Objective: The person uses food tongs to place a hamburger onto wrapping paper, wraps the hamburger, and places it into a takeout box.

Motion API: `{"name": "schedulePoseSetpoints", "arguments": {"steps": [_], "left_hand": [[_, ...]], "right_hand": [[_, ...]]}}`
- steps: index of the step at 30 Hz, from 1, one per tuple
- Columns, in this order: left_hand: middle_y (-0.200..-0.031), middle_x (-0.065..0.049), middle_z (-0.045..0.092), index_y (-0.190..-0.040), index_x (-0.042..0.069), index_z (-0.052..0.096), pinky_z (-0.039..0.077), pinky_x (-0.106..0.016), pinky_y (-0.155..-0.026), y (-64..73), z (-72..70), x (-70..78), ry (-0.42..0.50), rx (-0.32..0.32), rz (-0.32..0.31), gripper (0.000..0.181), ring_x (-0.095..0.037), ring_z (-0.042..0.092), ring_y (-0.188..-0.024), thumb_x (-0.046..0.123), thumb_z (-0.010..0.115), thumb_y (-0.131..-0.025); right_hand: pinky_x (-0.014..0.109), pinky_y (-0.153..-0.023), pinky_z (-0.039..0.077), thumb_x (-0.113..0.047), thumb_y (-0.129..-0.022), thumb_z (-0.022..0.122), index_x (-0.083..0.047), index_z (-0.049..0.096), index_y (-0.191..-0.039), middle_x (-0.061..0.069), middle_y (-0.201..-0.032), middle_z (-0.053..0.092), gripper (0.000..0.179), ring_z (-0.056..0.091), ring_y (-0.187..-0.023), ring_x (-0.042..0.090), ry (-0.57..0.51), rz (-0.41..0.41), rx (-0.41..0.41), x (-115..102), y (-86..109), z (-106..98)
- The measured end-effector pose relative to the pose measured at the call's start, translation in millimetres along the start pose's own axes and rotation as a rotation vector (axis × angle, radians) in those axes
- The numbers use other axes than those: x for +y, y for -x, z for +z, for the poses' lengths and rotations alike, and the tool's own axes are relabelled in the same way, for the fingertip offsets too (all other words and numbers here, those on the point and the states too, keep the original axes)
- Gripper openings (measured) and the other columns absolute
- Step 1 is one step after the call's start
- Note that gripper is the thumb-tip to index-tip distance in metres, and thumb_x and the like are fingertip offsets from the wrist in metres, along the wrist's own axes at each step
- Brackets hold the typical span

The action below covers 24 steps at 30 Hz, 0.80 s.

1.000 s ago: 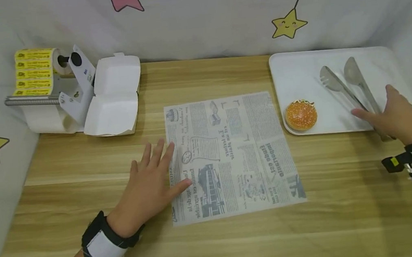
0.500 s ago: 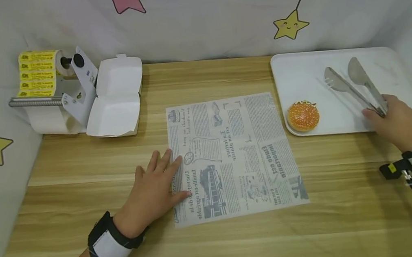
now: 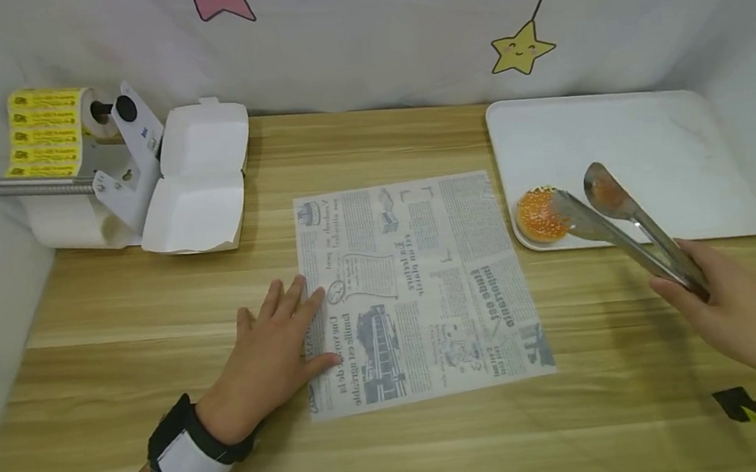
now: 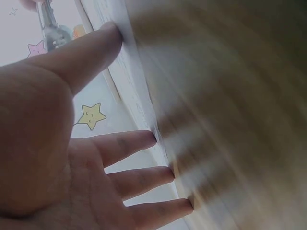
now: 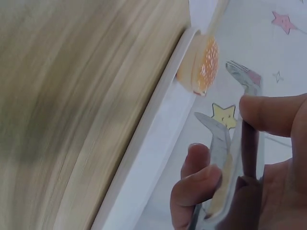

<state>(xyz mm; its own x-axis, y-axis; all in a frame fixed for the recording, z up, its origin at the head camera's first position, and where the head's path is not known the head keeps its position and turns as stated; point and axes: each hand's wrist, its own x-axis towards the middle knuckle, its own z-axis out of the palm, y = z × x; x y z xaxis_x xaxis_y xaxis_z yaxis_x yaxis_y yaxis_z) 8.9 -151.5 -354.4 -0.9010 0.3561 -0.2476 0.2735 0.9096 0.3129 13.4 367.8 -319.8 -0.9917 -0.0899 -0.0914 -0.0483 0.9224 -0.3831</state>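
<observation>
My right hand [image 3: 742,309] grips metal tongs [image 3: 651,238] near their closed end, thumb on one arm and curled fingers on the other. The tongs' two ends stand apart, raised over the front of the tray. In the head view one end overlaps a sesame-topped burger [image 3: 542,214]; the right wrist view shows a gap between tongs and burger [image 5: 201,64]. With fingers spread, my left hand [image 3: 270,361] rests its fingertips on the left edge of a newspaper-print wrapping sheet [image 3: 417,292]. The left wrist view shows those straight fingers [image 4: 139,179] touching down at the sheet's edge.
A white tray [image 3: 682,164] lies at the back right, the burger in its front left corner. At the back left stand an open white takeaway box [image 3: 196,177] and a label dispenser [image 3: 75,172] with yellow labels. A wall rises behind the wooden table [image 3: 397,452].
The right hand has closed around the tongs, lifted them off the tray and brought them left and toward the burger. The left hand slid slightly down along the sheet's edge and stays there.
</observation>
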Motion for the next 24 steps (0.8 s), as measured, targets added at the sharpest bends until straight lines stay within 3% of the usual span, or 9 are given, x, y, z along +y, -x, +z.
{"name": "schedulePoseSetpoints", "arguments": {"steps": [4, 8, 13, 20, 24], "left_hand": [[-0.160, -0.027, 0.031, -0.152, 0.006, 0.047, 0.020, -0.086, -0.100, -0.6, -0.7, -0.5, -0.001, -0.009, -0.006, 0.090, -0.055, 0.023, -0.146, 0.047, 0.085, -0.081], [-0.160, -0.027, 0.031, -0.151, 0.007, 0.048, 0.020, -0.086, -0.100, -1.0, -1.1, 0.0, -0.002, -0.013, -0.009, 0.091, -0.055, 0.023, -0.146, 0.047, 0.085, -0.079], [-0.161, -0.026, 0.030, -0.152, 0.007, 0.047, 0.019, -0.085, -0.101, -1.4, -0.2, 0.3, 0.000, -0.023, -0.012, 0.091, -0.055, 0.022, -0.147, 0.049, 0.084, -0.080], [-0.161, -0.026, 0.029, -0.152, 0.007, 0.046, 0.019, -0.086, -0.100, -1.0, 1.9, -1.2, 0.001, -0.020, -0.014, 0.092, -0.054, 0.021, -0.147, 0.050, 0.084, -0.080], [-0.161, -0.026, 0.030, -0.152, 0.007, 0.047, 0.020, -0.086, -0.100, -1.0, 2.8, -1.1, 0.007, -0.012, -0.001, 0.091, -0.054, 0.022, -0.147, 0.050, 0.084, -0.080]], "right_hand": [[0.029, -0.045, 0.025, -0.016, -0.100, 0.067, 0.009, 0.047, -0.137, 0.008, -0.078, 0.044, 0.048, 0.031, -0.056, 0.012, -0.021, -0.037, -0.016, -8.6, 3.1, 6.8], [0.028, -0.042, 0.026, -0.010, -0.097, 0.070, 0.006, 0.052, -0.128, 0.008, -0.080, 0.047, 0.039, 0.032, -0.055, 0.010, -0.019, -0.076, -0.012, -13.2, -0.3, 9.9], [0.027, -0.042, 0.029, -0.011, -0.098, 0.068, 0.010, 0.050, -0.134, 0.010, -0.082, 0.052, 0.046, 0.036, -0.054, 0.011, 0.005, -0.060, -0.039, -16.6, -4.4, 10.2], [0.028, -0.047, 0.027, -0.015, -0.100, 0.067, 0.004, 0.056, -0.116, 0.005, -0.072, 0.046, 0.028, 0.036, -0.057, 0.013, 0.060, -0.080, -0.010, -18.3, -4.9, 16.5], [0.028, -0.051, 0.027, -0.017, -0.100, 0.067, 0.006, 0.056, -0.128, 0.006, -0.073, 0.049, 0.038, 0.037, -0.059, 0.016, 0.085, -0.071, 0.032, -21.2, -1.1, 16.1]]}}
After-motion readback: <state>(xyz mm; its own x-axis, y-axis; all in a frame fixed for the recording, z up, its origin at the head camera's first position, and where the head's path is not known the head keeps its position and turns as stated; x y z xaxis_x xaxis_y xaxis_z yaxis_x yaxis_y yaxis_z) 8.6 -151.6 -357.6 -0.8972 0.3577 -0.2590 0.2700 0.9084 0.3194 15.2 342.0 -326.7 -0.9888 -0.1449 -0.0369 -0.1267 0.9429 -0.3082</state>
